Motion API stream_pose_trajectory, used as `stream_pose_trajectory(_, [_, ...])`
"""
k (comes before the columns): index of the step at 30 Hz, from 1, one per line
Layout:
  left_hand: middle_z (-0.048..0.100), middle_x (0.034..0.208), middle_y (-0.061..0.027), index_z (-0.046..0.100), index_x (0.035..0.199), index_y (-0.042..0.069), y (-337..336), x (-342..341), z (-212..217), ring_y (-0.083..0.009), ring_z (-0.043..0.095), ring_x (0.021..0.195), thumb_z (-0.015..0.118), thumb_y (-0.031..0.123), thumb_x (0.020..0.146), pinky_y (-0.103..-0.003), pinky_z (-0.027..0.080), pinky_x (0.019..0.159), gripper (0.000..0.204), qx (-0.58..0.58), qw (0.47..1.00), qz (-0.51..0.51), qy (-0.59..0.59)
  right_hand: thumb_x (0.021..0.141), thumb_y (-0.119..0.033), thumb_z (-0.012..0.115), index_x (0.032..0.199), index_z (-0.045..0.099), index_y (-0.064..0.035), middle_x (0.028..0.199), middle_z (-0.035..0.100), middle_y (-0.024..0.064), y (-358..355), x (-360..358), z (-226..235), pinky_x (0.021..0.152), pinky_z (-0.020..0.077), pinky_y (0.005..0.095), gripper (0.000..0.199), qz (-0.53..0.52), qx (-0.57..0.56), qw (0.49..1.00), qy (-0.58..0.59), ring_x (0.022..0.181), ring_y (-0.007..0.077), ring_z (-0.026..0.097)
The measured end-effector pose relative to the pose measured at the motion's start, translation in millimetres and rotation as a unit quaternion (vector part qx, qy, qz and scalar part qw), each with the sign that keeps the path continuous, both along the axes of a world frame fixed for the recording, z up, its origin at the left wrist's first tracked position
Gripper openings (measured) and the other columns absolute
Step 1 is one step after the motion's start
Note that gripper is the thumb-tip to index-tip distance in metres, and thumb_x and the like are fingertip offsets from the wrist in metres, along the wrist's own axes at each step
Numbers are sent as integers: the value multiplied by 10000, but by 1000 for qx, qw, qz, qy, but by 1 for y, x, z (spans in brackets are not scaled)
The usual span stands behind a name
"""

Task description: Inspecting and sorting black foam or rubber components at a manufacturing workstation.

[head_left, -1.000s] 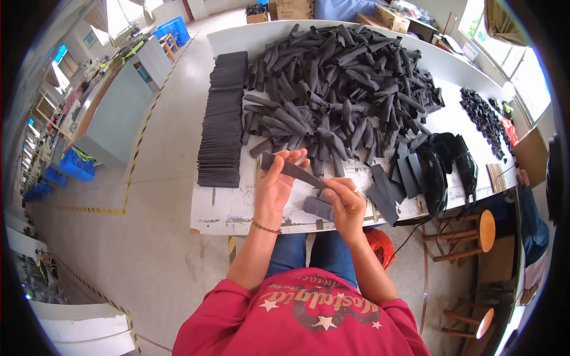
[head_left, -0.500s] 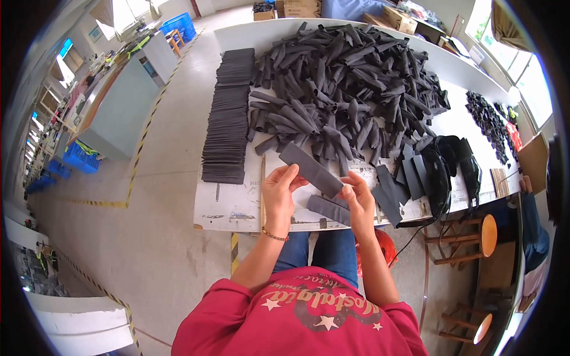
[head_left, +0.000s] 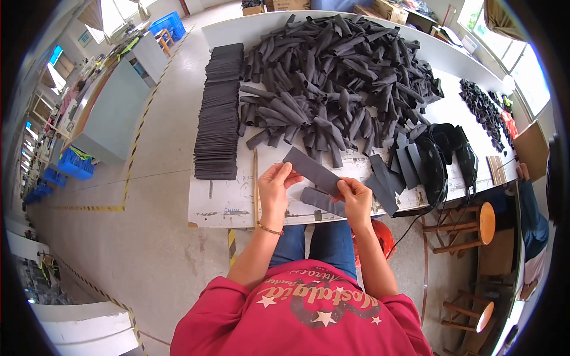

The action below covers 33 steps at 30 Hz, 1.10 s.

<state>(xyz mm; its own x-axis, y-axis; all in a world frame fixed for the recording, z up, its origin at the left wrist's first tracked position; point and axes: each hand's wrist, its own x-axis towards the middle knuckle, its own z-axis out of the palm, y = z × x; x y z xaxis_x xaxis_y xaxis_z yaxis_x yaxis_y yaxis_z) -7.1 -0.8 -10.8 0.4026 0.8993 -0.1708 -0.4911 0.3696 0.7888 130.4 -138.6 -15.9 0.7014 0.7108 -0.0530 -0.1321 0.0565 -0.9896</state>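
Between my hands, above the near edge of the table, a flat dark grey fabric strip [head_left: 313, 171] is held at a slant. My left hand [head_left: 276, 185] pinches its upper left end between thumb and fingers. At the lower right end, my right hand [head_left: 355, 200] grips it with the thumb on top. Below it, a second dark strip [head_left: 320, 200] lies on the white table [head_left: 228, 200], partly behind my right hand. Just beyond my hands spreads a large heap of curled dark fabric pieces [head_left: 350, 77].
A long row of flat stacked strips [head_left: 218, 113] runs along the table's left side. On the right lie several loose strips [head_left: 383, 184] beside a black machine-like object [head_left: 439, 166] with a cable. Wooden stools [head_left: 484, 227] stand at the right, and a red bag [head_left: 382, 238] is under the table.
The view has shifted slightly. My right fingers have closed further over the strip's right end, and the strip stays stretched between both hands.
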Motion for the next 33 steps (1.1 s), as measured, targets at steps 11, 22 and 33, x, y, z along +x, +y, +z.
stream_pose_trajectory(11, [664, 859, -117, 639, 1043, -29, 11, 4, -14, -204, 671, 729, 604, 155, 932, -295, 569, 674, 217, -2, 996, -65, 61, 900, -113, 647, 996, 681, 44, 756, 643, 48, -29, 63, 4, 538, 498, 246, 187, -24, -44, 999, -17, 590, 102, 583])
stream_pose_trajectory(22, [654, 809, -79, 629, 987, -40, 50, 35, -50, -153, 642, 679, 641, 119, 894, -259, 530, 621, 185, 21, 992, -13, 126, 823, -165, 695, 1042, 661, -32, 853, 635, 140, -56, 62, -34, 709, 487, 404, 258, -72, -286, 882, -366, 788, 318, 627])
stream_pose_trajectory(33, [610, 711, -31, 605, 890, -15, 114, 100, -7, -81, 567, 574, 716, 190, 855, -204, 465, 509, 236, 148, 951, 190, 191, 787, -238, 710, 1062, 607, -11, 1064, 574, 151, -86, 105, -74, 887, 440, 432, 370, -81, -416, 710, -562, 1047, 330, 528])
